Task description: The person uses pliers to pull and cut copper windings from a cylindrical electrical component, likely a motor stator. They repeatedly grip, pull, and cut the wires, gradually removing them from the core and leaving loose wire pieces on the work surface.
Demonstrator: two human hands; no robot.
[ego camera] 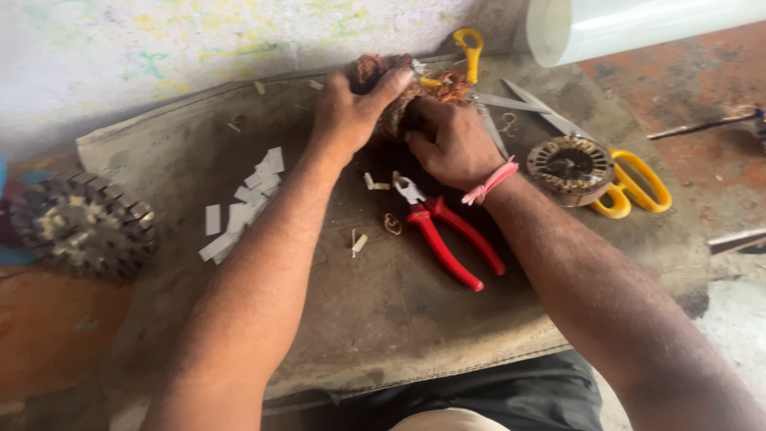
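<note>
My left hand [349, 113] and my right hand [452, 142] both grip a round motor stator with copper-coloured windings [399, 88] at the far side of a dark work mat [383, 295]. The left hand wraps over its left side with the thumb on top. From the right, my other hand clasps it, a pink thread tied around that wrist. Much of the stator is hidden by the fingers. Red-handled pliers [447, 231] lie on the mat just below my right hand.
Yellow-handled scissors [630, 187] lie at the right, with a second round wound stator [570, 166] on them. Another yellow-handled tool [469, 49] is behind the hands. White paper strips [243, 203] are scattered at the left. A bare laminated core [80, 223] sits far left. A white roll [630, 28] lies top right.
</note>
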